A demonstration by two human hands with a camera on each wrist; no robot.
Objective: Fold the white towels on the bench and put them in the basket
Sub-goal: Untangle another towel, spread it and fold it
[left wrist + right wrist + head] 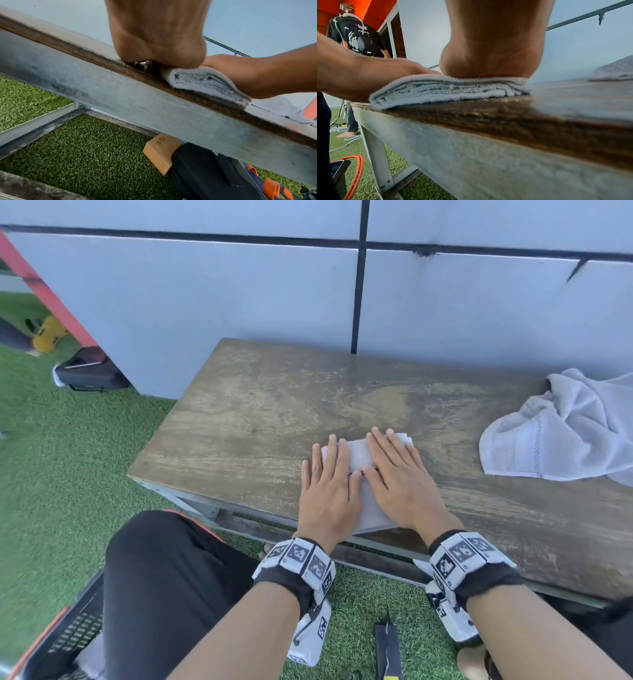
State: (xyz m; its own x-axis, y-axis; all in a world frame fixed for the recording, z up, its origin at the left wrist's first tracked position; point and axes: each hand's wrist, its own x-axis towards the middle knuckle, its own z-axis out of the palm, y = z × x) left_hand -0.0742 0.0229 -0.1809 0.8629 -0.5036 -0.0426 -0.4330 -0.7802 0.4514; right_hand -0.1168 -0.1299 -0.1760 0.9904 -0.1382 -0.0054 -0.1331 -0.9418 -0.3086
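Two white towels lie on the worktop. The folded towel is a thick layered rectangle at the near edge, pressed under the flat left hand and right hand. The loose towel lies crumpled, well to its right.

Both flat hands cover most of the folded white terry towel near the bench's front edge, while the crumpled white towel at far right and the black-and-orange plastic basket at near left are cut by frame edges.
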